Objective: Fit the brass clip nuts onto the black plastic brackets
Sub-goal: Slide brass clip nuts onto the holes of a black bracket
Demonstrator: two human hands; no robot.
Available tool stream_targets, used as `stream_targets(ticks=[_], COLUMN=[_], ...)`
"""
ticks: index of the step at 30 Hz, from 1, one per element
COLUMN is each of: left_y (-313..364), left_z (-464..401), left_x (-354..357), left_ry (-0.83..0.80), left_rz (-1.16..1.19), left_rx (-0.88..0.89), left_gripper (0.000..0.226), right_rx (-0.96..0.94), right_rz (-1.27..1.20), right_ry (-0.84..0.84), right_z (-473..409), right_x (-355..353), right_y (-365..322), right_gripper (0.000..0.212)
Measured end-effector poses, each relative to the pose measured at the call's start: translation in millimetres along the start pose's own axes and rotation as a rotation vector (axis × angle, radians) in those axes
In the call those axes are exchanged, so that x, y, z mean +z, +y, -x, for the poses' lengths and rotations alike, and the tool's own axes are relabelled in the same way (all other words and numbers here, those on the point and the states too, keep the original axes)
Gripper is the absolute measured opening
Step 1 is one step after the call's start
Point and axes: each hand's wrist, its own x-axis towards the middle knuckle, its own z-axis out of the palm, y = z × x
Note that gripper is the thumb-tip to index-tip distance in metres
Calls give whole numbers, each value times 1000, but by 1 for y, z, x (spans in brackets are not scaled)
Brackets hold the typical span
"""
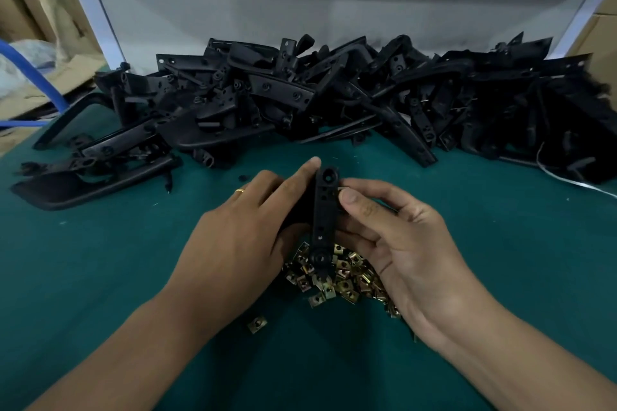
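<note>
The green-covered bench carried, along its far side, a large tangled heap of black plastic brackets that ran nearly the full width of the view, with a few more lying apart at the left. Near the front edge lay a loose pile of brass clip nuts, and one stray nut sat just apart from it towards the left. Above that pile both hands held a single bracket upright, its long face with the holes turned to the camera. The left hand, a ring on one finger, gripped the bracket's left side with its fingers curled behind the part and the forefinger laid up along the edge. The right hand pinched a small pale clip nut between thumb and forefinger against the bracket's right edge near the top; the nut was largely hidden, so whether it was seated could not be told. In judgement, the step in hand was sliding this nut onto the edge. To do it well, the open mouth of the clip should meet the edge squarely, the left hand should brace the bracket firmly, and the nut should be pushed until its threaded hole lines up with the bracket hole.
</note>
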Motion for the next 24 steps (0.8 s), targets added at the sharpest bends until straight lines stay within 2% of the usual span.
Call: stream_targets(ticks=[6,19,24], left_y=[-2,7,11], left_z=[0,-1,0], left_x=[1,3,2], left_ry=[8,31,75], left_rz=[5,-93,-129], left_rx=[-18,-13,-23], left_gripper=[77,81,72], right_rx=[-9,-62,-31], right_rz=[-6,191,208], right_ry=[-12,39,43], right_z=[1,0,-1], right_x=[1,-5,-8], right_y=[-2,-4,-3], right_gripper=[24,31,29])
